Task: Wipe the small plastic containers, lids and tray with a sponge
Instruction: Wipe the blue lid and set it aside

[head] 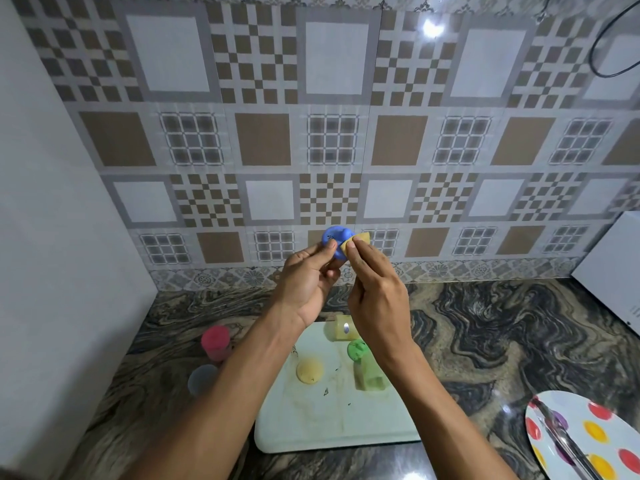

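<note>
- The blue lid, speckled with dark marks, was held aloft, touching the yellow sponge.
- The stained white tray lay flat, carrying a yellow lid, a green lid and a tipped green container.
- The pink container stood left of the tray.

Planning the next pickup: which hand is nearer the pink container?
Left. The left hand is raised above and right of the pink container; the right hand is farther right.

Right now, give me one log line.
left hand holds blue lid | right hand pinches sponge against it | tray holds yellow lid, green lid
</note>
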